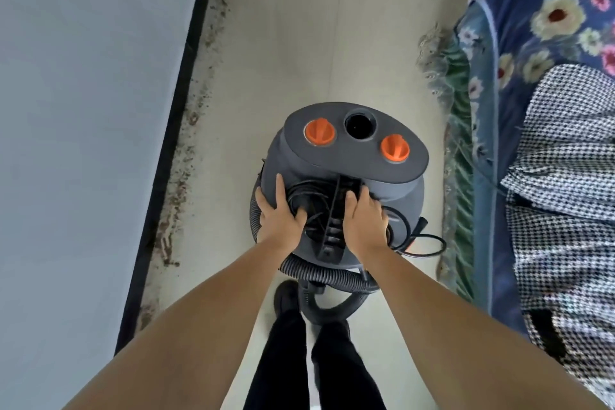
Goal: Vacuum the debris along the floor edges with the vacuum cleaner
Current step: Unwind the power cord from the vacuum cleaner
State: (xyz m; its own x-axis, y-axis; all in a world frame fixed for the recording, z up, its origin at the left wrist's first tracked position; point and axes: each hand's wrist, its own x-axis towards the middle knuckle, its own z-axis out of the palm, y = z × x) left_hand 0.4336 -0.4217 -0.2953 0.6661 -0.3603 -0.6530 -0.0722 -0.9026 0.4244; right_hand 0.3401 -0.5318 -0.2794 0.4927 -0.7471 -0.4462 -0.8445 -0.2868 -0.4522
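Along the far left a pale wall (pixel 83 110) is meeting the floor (pixel 316 43) at a dark baseboard (pixel 176 116), and a strip of brown debris (pixel 196 116) is lying on the floor right against that baseboard, running away from the person in a long line. The vacuum cleaner (pixel 339 183) is standing in the middle of the floor, to the right of the debris and apart from it, with two orange knobs (pixel 319 131) and an open hose port (pixel 360 125) on its top.

The left hand (pixel 281 216) is resting on the left of the vacuum's top, fingers curling over a coiled black cord (pixel 309 200); whether its grip is truly holding the cord I cannot tell. The right hand (pixel 364 220) is lying just across the carrying handle (pixel 334 220), fingers bent down beside it, and its grip is equally unclear. A ribbed hose (pixel 319 271) is looping round the base near the person's feet.

Further right a bed (pixel 539 110) with a floral cover is standing beside the floor.

The debris line is lying to the left of both hands, its long axis parallel to the wall; the left hand is nearer, so the nozzle will probably have to be carried leftward.
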